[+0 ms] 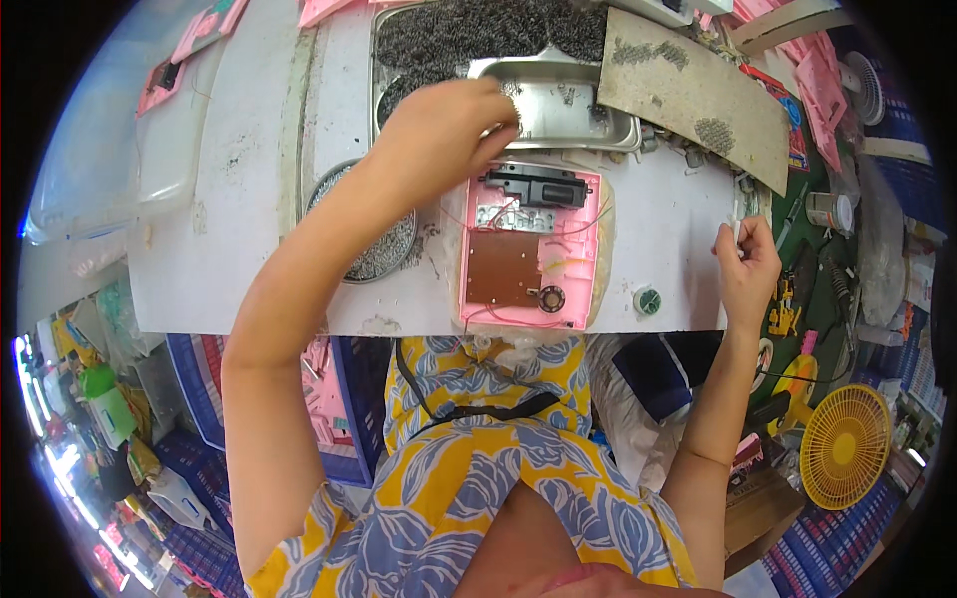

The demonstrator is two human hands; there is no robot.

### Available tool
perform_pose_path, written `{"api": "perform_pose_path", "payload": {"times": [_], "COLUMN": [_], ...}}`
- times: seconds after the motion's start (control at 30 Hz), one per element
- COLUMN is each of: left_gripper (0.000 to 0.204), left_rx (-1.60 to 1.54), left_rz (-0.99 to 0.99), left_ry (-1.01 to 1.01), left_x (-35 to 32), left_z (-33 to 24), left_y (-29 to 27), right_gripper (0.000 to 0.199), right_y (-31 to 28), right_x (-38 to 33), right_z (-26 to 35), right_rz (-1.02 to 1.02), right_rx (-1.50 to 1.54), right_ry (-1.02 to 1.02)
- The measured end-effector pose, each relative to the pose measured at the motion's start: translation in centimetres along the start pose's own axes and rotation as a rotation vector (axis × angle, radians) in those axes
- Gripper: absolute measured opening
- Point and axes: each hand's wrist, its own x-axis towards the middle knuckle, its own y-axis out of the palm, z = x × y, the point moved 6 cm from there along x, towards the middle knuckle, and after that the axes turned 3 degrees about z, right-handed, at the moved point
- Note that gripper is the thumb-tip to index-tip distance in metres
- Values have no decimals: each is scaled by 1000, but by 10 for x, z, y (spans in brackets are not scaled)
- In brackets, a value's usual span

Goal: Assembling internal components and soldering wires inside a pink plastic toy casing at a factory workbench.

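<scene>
Left hand point(454, 130) over left end of small metal tray point(546, 118), fingers bent; can't tell if pinching anything. Right hand point(750, 267) near worktop point(658, 199) right edge, fingers curled in, hold unclear. Pink case point(582, 299) on worktop between hands, brown board point(501, 267) inside.

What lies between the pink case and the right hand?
In the head view: a small round green-topped thing on the white table and, beside the pink case, a strip of plastic.
</scene>
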Motion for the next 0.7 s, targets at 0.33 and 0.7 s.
{"api": "perform_pose_path", "payload": {"times": [0.33,0.7], "left_gripper": [22,15], "left_rx": [382,-110], "left_rz": [411,-1], "left_ry": [77,-23], "left_x": [91,65], "left_z": [20,25], "left_y": [84,32], "right_gripper": [24,17], "right_y": [-7,25], "right_x": [-30,-26], "right_z": [21,61], "right_rz": [53,282], "right_rx": [39,168], "right_ry": [-73,-81]}}
